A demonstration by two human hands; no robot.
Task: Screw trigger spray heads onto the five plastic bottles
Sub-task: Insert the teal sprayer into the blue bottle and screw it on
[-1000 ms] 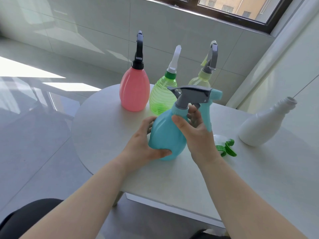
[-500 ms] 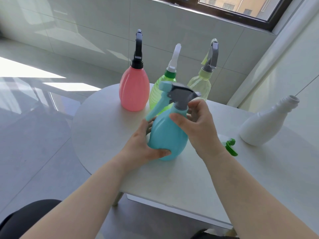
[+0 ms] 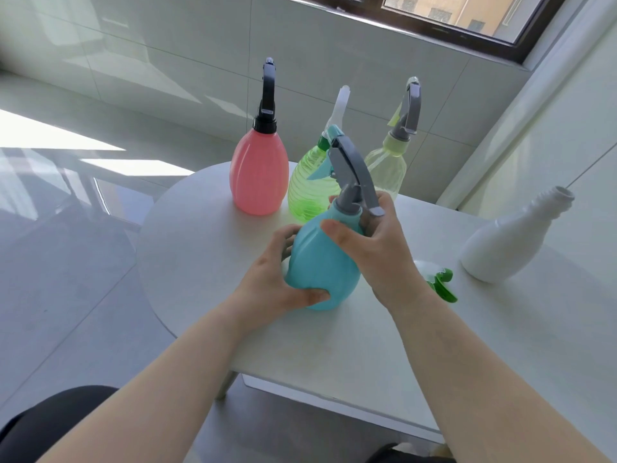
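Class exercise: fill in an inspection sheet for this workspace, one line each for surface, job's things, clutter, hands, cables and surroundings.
Surface: white table, rounded at the far left end.
Job's things: pink bottle, green bottle and pale yellow bottle stand capped; teal bottle carries a grey spray head; white bottle is open-necked; green spray head lies on the table.
Clutter: nothing seen.
Hands: left hand grips the teal bottle's body; right hand holds its neck.
Cables: nothing seen.
Surroundings: tiled wall, window, glossy floor.

Both hands on teal bottle [image 3: 322, 259] — upright.
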